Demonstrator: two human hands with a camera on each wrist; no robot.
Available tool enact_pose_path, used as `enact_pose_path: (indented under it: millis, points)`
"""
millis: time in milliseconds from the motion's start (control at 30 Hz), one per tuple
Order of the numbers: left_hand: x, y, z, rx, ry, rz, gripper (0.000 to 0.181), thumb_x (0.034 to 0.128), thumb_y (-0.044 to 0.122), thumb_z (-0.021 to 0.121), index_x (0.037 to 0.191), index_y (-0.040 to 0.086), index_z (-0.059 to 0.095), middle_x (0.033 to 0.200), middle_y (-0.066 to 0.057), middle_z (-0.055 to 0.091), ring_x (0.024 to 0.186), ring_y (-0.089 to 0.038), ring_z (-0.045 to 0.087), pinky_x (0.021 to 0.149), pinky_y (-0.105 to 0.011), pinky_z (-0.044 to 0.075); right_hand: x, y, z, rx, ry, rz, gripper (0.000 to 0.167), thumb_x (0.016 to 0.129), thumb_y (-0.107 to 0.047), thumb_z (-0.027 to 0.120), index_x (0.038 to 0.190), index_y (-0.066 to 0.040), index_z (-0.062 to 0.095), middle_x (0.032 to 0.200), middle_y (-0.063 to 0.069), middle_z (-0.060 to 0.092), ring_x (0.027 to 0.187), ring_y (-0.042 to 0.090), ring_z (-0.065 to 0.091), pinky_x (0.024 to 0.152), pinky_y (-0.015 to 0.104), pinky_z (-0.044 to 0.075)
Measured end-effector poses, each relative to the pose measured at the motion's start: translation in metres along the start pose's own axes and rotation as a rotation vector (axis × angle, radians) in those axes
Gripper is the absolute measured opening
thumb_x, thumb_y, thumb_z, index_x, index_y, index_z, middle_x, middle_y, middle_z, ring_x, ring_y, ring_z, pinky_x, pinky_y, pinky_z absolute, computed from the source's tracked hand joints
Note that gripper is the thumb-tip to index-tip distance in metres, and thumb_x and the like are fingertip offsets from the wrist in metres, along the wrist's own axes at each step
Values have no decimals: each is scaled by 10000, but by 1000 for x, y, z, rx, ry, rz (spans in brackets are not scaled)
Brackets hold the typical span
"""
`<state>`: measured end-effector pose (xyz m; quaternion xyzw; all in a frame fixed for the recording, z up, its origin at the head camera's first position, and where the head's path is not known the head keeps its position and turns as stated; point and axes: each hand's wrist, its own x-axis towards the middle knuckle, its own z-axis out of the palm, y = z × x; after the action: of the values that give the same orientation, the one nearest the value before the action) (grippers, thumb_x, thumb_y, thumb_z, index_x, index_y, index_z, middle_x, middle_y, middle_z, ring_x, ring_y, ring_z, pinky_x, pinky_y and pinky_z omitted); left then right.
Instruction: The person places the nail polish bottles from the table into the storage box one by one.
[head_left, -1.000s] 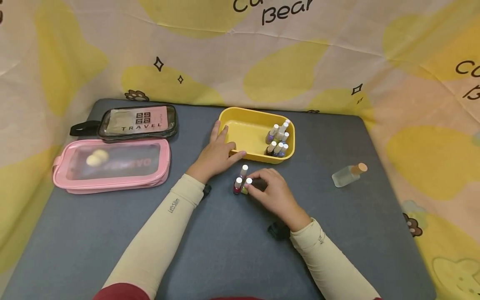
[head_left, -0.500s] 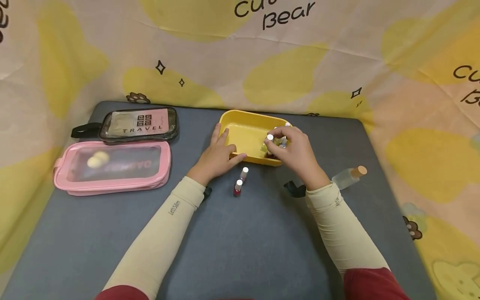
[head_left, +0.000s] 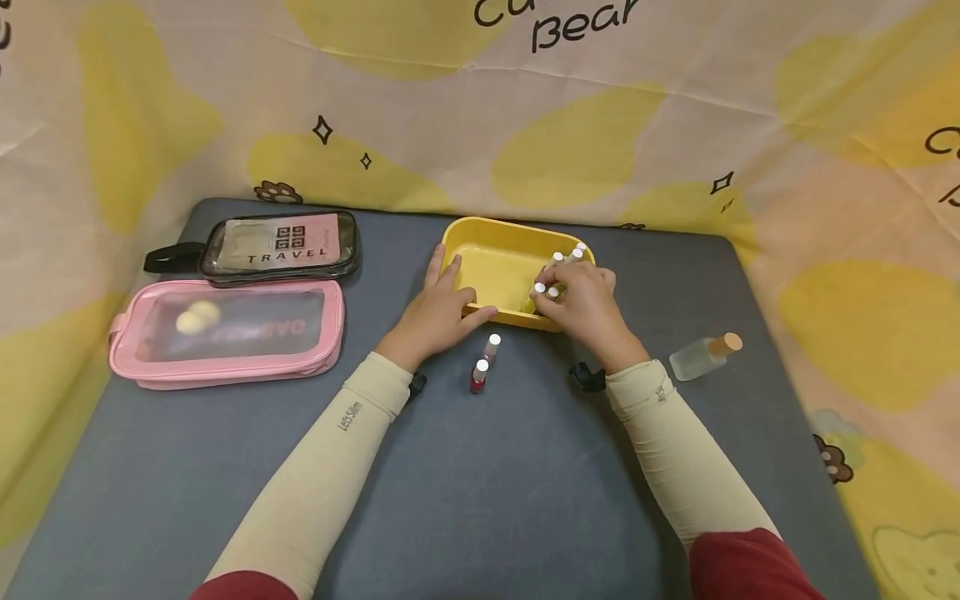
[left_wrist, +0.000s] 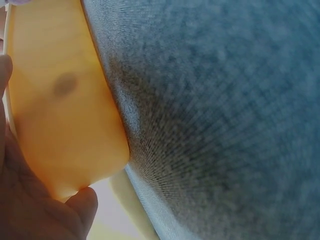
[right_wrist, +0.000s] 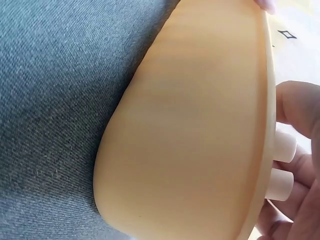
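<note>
My left hand (head_left: 433, 317) rests with spread fingers over the near left corner of the yellow tray (head_left: 480, 223); in the left wrist view the fingers (left_wrist: 82, 207) touch the tray's wall. At the tray's right end my right hand (head_left: 588, 302) pinches a small white-capped nail polish bottle (head_left: 539, 288) with yellow-green polish, inside the tray. Several other nail polish bottles stand there, partly hidden by that hand; two white caps (right_wrist: 285, 146) show above the rim in the right wrist view. A red nail polish bottle (head_left: 478, 377) and a pale purple nail polish bottle (head_left: 491, 347) stand in front of the tray.
To the left lie a pink pouch (head_left: 225, 367) with a see-through lid and a black-edged clear travel pouch (head_left: 281, 247). A frosted bottle (head_left: 697, 358) with a wood-coloured cap lies at the right. A printed cloth (head_left: 420, 150) hangs behind the grey table (head_left: 480, 500).
My right hand took the yellow-green nail polish bottle from the group in front and carried it up into the tray's right end. My left hand has stayed on the tray.
</note>
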<state>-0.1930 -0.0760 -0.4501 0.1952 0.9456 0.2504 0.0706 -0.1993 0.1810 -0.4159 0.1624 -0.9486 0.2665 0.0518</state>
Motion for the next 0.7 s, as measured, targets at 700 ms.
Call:
enact_pose_path:
  millis: [700]
  points:
    - [-1,2,-1,15,11,9,551,1054,580,576,1097,60,754,1707,-281,212,1596,-330,-205,1141,-524,426,-28,-33,0,-55,56,-138,298,957,-298,808,1185,-108,788,1206,71,738,1181,321,587,960,604,318]
